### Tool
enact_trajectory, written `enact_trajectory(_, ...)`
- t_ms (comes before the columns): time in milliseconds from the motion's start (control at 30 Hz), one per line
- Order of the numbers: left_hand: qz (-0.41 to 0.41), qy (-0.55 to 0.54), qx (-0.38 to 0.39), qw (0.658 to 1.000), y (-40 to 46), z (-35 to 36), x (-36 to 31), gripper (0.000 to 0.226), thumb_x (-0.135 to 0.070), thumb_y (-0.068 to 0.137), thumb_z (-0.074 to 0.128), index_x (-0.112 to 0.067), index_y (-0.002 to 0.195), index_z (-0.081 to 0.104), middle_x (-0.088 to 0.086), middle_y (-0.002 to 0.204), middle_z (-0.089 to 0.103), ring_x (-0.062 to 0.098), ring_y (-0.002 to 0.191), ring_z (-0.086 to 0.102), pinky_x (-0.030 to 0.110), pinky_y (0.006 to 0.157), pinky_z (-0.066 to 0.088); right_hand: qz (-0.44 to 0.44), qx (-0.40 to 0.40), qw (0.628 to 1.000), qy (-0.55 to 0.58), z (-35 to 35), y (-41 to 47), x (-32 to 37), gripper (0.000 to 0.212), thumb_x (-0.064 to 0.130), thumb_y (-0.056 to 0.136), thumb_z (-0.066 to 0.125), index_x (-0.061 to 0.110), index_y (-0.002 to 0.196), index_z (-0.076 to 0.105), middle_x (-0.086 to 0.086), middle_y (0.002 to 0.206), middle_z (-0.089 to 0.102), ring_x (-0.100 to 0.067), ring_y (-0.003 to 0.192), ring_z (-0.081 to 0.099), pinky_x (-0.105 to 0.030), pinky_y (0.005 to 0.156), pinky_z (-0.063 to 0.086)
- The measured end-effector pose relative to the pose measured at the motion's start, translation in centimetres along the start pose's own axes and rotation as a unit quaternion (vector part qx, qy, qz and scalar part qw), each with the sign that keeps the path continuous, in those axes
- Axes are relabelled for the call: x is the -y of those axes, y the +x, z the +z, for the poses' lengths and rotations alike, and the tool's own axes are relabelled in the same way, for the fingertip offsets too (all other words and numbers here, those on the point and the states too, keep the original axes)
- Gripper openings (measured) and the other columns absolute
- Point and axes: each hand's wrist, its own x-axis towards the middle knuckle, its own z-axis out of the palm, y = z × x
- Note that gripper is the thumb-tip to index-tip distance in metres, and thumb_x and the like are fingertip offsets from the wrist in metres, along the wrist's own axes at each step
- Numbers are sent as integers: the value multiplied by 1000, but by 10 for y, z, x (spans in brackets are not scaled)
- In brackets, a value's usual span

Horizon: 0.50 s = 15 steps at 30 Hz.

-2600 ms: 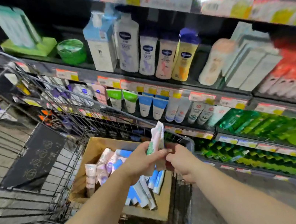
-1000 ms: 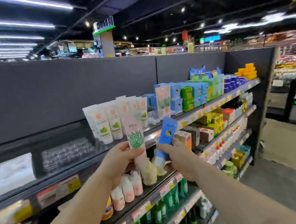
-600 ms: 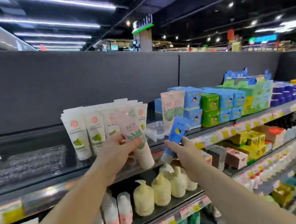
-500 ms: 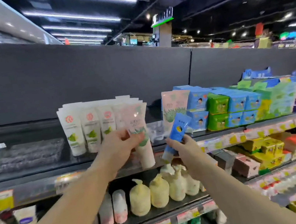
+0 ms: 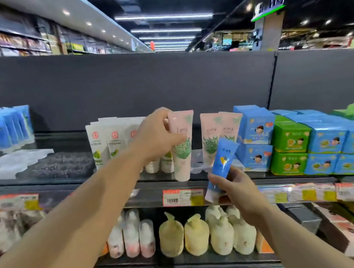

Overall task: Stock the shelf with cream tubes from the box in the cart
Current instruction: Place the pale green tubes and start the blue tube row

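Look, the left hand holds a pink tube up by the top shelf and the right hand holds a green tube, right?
Not quite: the right hand holds a blue tube, not green, as the head view shows. The left hand does hold the pink tube by the top shelf.

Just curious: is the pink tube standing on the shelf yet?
No. The left hand holds the pink tube upright, cap down, above the top shelf.

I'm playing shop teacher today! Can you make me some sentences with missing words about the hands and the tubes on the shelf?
1. The left hand holds a pink tube with a ____ leaf picture on it.
2. The right hand holds a tube coloured ____.
3. Beside the matching pink tubes on the top shelf stand blue and ____ boxes.

Missing words: green; blue; green
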Motion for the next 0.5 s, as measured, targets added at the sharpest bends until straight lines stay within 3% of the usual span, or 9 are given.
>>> enact_trajectory(100,1,3,-15,1000,10,1,-6,38,-18,79,77,-25,104,50,-6,92,67,10,80,68,34,69,59,-11,16,1000,-4,-5,1,0,20,28,89,68,21,108,63,-7,92,68,-20,78,65,-34,69,54)
enact_trajectory(200,18,55,-38,998,20,3,-13,23,-24,85,71,-24,100,54,-5,93,68,9,80,67,31,70,57,-15,25,1000,6,-9,3,-1,18,26,89,67,19,106,63,-7,88,65,-19,76,62,-36,70,55)
enact_trajectory(333,22,99,-45,994,32,7,-14,17,-25,85,69,-23,98,57,-6,93,66,11,78,64,29,67,51,-16,38,999,12,-11,4,-3,18,26,89,68,20,105,63,-4,85,66,-20,78,64,-37,72,56)
enact_trajectory(500,-3,85,-35,996,45,14,-9,18,-27,84,70,-25,96,57,-5,94,67,15,87,65,43,80,56,-14,49,999,12,-18,4,-2,20,25,87,69,21,106,62,-4,87,65,-19,78,64,-42,76,57)
